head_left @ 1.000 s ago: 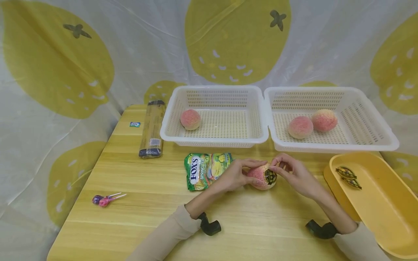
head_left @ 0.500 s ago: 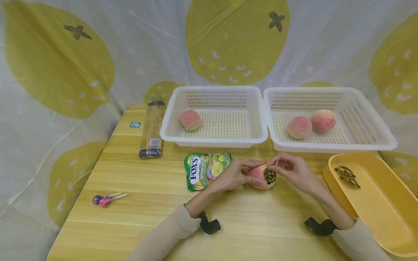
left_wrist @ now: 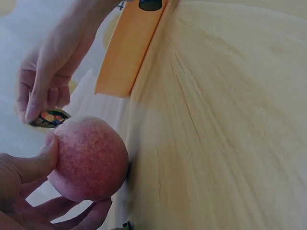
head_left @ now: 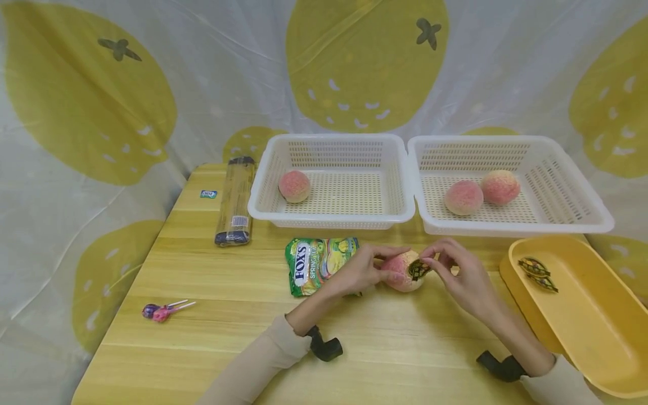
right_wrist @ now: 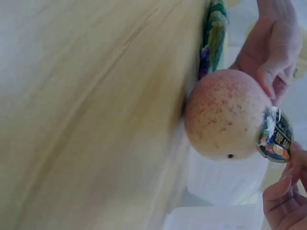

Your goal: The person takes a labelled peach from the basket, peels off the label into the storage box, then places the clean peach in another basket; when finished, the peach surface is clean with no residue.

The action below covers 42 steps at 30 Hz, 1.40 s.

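Note:
A pink and cream peach (head_left: 396,274) rests on the wooden table, gripped from the left side by my left hand (head_left: 365,271). My right hand (head_left: 463,278) pinches the edge of a dark round sticker (head_left: 418,269) on the peach's right side. In the right wrist view the sticker (right_wrist: 278,136) is tilted away from the skin, its far edge still against the peach (right_wrist: 223,112). The left wrist view shows the thumb and fingers around the fruit (left_wrist: 90,158), with the sticker (left_wrist: 52,118) sticking out beside it.
Behind stand two white baskets, the left (head_left: 331,218) with one peach, the right (head_left: 516,227) with two. A yellow tray (head_left: 597,332) at right has peeled stickers (head_left: 538,274) on it. Left are a candy bag (head_left: 309,267), a wrapped pack (head_left: 235,202), lollipops (head_left: 162,311) and a small sweet (head_left: 208,194).
The sticker lay flat on the peach before; its edge is now lifted. The right hand has pulled slightly to the right. My left hand keeps its hold on the peach.

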### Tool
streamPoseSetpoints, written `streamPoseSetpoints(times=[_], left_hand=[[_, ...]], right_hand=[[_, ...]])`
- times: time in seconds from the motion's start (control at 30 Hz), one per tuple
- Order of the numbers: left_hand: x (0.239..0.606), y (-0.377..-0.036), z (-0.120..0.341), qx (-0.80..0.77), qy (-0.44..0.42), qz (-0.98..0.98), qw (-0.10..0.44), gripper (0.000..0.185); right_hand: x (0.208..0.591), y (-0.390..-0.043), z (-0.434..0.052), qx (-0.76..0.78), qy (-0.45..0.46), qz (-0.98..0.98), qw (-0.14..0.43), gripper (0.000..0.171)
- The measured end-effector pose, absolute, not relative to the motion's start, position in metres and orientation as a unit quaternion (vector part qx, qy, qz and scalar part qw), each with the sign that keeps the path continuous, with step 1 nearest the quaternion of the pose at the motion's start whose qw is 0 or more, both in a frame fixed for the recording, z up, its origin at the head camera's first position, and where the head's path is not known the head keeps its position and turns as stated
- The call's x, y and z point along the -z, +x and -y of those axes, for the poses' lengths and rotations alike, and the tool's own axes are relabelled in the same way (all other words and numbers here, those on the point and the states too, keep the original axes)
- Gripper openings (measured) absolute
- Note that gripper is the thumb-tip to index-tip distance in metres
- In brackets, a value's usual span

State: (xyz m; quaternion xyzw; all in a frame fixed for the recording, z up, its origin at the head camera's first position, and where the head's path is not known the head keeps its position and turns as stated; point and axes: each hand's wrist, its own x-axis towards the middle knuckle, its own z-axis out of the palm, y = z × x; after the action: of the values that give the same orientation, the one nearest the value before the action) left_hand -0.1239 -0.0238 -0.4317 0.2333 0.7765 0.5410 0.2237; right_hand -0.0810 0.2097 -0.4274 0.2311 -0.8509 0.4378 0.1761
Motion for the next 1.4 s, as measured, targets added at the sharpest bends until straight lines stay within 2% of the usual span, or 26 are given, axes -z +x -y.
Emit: streamPoseSetpoints(times=[0.13,0.37,0.63,0.77,0.9,0.97,1.13,1.27,1.4], left_hand=[[0.432,-0.125,0.024,-0.554,0.217,-0.771,0.229,0.054],[0.43,-0.124,0.023,-0.551,0.227,-0.769,0.233,0.056],[0.432,-0.126,0.022,-0.544,0.233,-0.77,0.237,0.057],[0.432,-0.127,0.022,-0.545,0.232,-0.77,0.238,0.057],[0.432,-0.127,0.022,-0.543,0.234,-0.771,0.237,0.057],[0.431,-0.127,0.023,-0.542,0.235,-0.771,0.237,0.057],[0.43,-0.126,0.024,-0.541,0.234,-0.772,0.239,0.056],[0.43,-0.126,0.024,-0.542,0.236,-0.772,0.236,0.056],[0.429,-0.126,0.024,-0.543,0.233,-0.771,0.236,0.056]], right_hand=[[0.408,-0.074,-0.216,-0.454,0.191,0.849,0.189,0.027],[0.37,-0.067,-0.256,-0.449,0.086,0.885,0.086,0.009],[0.351,-0.072,-0.336,-0.441,-0.008,0.897,0.024,0.016],[0.36,-0.076,-0.384,-0.43,0.02,0.903,-0.003,0.011],[0.38,-0.079,-0.423,-0.445,0.059,0.892,-0.058,0.023],[0.391,-0.081,-0.434,-0.424,0.061,0.898,-0.098,0.023],[0.409,-0.082,-0.441,-0.344,0.081,0.918,-0.179,0.014],[0.417,-0.082,-0.438,-0.316,0.102,0.916,-0.226,0.016],[0.421,-0.083,-0.436,-0.308,0.11,0.914,-0.241,0.017]])
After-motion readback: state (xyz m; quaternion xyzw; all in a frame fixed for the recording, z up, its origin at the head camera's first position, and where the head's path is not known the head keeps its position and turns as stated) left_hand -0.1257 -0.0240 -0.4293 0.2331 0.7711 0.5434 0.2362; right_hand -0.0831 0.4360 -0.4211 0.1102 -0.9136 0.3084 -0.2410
